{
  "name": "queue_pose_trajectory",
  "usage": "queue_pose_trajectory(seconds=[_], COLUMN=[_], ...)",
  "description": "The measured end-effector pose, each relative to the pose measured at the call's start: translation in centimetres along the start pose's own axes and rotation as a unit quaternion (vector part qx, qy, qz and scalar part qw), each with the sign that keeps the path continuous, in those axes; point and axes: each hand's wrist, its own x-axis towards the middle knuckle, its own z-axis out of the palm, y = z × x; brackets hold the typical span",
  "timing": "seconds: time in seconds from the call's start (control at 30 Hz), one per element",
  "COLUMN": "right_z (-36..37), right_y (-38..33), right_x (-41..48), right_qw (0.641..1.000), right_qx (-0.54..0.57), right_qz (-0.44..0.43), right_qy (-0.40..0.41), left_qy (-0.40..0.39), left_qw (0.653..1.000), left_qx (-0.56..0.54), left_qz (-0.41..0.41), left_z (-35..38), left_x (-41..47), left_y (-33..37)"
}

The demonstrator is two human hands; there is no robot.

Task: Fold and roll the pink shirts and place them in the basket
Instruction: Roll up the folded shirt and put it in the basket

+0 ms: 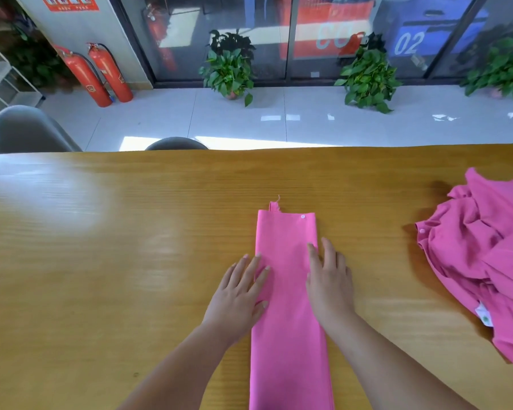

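Observation:
A pink shirt (288,321) lies folded into a long narrow strip on the wooden table (116,247), running from the near edge away from me, with a white button at its far right corner. My left hand (239,294) rests flat on the strip's left edge, fingers straight. My right hand (329,279) lies flat on its right edge, fingers straight. A second pink shirt (486,261) sits crumpled in a heap at the table's right side. No basket is in view.
Two grey chairs (27,131) stand beyond the table's far edge at the left. On the tiled floor behind are potted plants (230,69) and two red fire extinguishers (101,75) by glass doors.

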Motion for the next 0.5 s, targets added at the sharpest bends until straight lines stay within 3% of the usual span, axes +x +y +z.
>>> queue_pose_trajectory(seconds=[0.07,0.13,0.33,0.4,0.5], right_z=[0.6,1.7,1.6,1.2,0.5], right_y=[-0.4,-0.3,2.7,3.5,3.7], right_x=[-0.8,-1.3,2.6,4.9,7.7], right_qw=[0.998,0.992,0.97,0.975,0.996], right_qx=[-0.019,-0.038,-0.076,-0.084,-0.054], right_qz=[-0.055,-0.122,-0.223,-0.201,-0.073], right_qy=[0.015,-0.02,-0.054,-0.029,0.011], left_qy=[0.002,0.001,-0.003,-0.004,-0.004], left_qw=[1.0,0.999,1.0,0.998,0.991], left_qx=[0.007,0.005,-0.001,-0.008,-0.037], left_qz=[0.029,0.037,-0.03,-0.06,-0.125], left_z=[0.2,0.4,0.8,0.6,-0.5], left_x=[0.7,1.6,4.7,6.3,8.9], left_y=[0.5,1.1,-1.0,-1.5,-1.8])
